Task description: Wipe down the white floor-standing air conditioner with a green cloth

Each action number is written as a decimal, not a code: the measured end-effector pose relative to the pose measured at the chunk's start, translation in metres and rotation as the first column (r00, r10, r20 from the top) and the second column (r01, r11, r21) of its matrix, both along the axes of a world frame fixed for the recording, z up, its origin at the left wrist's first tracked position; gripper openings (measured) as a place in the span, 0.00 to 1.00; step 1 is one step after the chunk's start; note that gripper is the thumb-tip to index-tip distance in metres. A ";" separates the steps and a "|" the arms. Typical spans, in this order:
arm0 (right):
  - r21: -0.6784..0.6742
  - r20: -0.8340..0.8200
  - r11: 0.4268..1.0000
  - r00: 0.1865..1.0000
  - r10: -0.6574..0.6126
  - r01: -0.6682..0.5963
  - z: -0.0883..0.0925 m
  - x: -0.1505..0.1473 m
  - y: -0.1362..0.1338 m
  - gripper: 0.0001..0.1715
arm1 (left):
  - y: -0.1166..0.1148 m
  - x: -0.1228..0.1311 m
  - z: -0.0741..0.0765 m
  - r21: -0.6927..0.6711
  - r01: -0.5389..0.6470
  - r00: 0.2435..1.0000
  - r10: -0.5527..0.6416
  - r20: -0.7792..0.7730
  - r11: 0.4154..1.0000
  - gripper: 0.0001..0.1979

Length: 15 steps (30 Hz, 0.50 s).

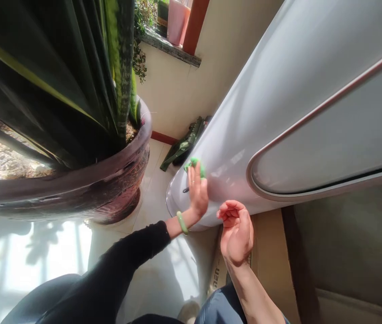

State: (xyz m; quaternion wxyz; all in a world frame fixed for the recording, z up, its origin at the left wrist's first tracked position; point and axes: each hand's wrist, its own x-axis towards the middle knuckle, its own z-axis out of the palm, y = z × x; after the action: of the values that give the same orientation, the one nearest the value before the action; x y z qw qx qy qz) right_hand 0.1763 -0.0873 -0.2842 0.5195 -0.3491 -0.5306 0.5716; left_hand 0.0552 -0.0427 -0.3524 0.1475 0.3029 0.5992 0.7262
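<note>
A tall white floor-standing air conditioner [244, 112] leans across the right of the view, with a grey front panel edged in rose trim. My left hand [197, 193] presses a green cloth [195, 167] against its rounded lower end. A pale green bangle [182, 222] circles that wrist, and a black sleeve covers the arm. My right hand [236, 231] hangs just below the air conditioner's casing, fingers curled and apart, holding nothing.
A snake plant in a large glossy maroon pot [76, 191] stands to the left. A cardboard box [268, 252] lies under the unit. A dark green object [182, 144] rests against the wall, and a pink container [178, 22] sits on the windowsill.
</note>
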 end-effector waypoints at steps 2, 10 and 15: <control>0.026 -0.010 1.000 1.000 -0.004 0.005 0.000 -0.002 -0.001 0.25 | -0.009 0.016 0.020 0.125 0.037 0.982 -0.013 -0.187 0.991 0.31; -0.029 -0.012 0.997 0.997 -0.078 0.078 -0.002 0.000 0.000 0.21 | 0.043 -0.053 0.151 0.222 0.147 0.749 0.038 -0.661 0.964 0.33; -0.057 -0.015 0.996 0.997 -0.070 0.069 -0.004 -0.002 0.003 0.24 | 0.103 -0.111 0.164 0.317 0.185 0.804 0.042 -0.593 0.930 0.36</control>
State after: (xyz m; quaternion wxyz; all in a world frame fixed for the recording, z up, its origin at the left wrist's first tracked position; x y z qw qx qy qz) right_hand 0.1746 -0.0845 -0.2885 0.5336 -0.3768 -0.4973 0.5709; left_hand -0.0557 0.0598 -0.1885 -0.0762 0.5579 0.4600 0.6866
